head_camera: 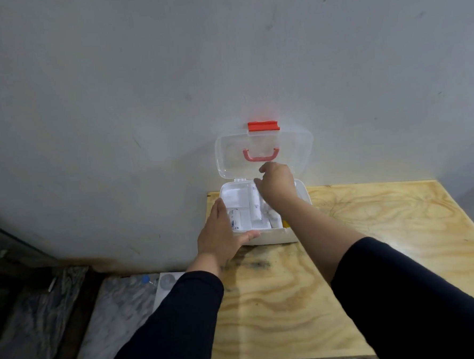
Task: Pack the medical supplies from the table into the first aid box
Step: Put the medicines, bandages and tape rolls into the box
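1. The first aid box [264,240] stands at the far left corner of the wooden worktop [373,254], right against the wall; its clear lid [228,155] is swung up and leans back, with the red latch [263,126] at the top and the pink handle [261,155] showing through.
2. Inside the box lie white packets and wrapped rolls [255,206], filling most of the tray as far as can be seen; something yellow [286,225] shows at the near right edge.
3. The left hand [222,235] lies flat with fingers straight along the box's left side and the thumb across its front edge, steadying it; it holds nothing.
4. The right hand [276,184] reaches down into the box with fingers curled; whether it pinches an item or merely tucks the contents I cannot tell, since the fingertips are hidden.
5. No supplies are seen lying loose on the worktop; so the packing looks nearly finished; what seems left is settling the last piece, lowering the lid and snapping the latch.
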`<state>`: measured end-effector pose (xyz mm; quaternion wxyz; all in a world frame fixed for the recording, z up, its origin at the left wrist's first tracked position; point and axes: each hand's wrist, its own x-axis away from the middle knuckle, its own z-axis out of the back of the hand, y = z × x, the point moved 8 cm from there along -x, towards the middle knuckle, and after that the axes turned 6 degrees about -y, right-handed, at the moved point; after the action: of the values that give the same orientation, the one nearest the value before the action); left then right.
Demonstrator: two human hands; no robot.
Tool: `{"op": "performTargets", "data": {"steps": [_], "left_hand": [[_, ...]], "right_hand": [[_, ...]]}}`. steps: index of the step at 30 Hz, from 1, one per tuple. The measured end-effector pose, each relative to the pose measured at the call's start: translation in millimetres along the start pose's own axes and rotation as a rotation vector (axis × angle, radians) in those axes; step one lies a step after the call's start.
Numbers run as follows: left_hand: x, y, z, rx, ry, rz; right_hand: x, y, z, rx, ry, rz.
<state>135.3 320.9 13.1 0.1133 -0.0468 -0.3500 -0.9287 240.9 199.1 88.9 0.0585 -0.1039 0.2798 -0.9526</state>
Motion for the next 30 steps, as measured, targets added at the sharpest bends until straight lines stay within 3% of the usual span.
{"op": "performTargets", "data": {"steps": [4, 7, 15, 20, 30], "left_hand": [[-1, 0, -3, -0.021, -0.03, 0.064], [0, 3, -2, -0.055, -0.019, 0.063], [1, 0, -2, -0.095, -0.025, 0.092], [1, -1, -2, -0.093, -0.019, 0.1], [3, -1, -2, -0.068, -0.007, 0.112]], "right_hand": [[12, 39, 51, -0.081, 0.175, 0.018], [25, 85, 74, -0.03, 0.215, -0.031], [69, 204, 32, 0.135, 0.039, -0.177], [82, 220, 12, 0.277, 0.053, -0.093], [83, 234, -13, 0.087, 0.171, -0.148]]}}
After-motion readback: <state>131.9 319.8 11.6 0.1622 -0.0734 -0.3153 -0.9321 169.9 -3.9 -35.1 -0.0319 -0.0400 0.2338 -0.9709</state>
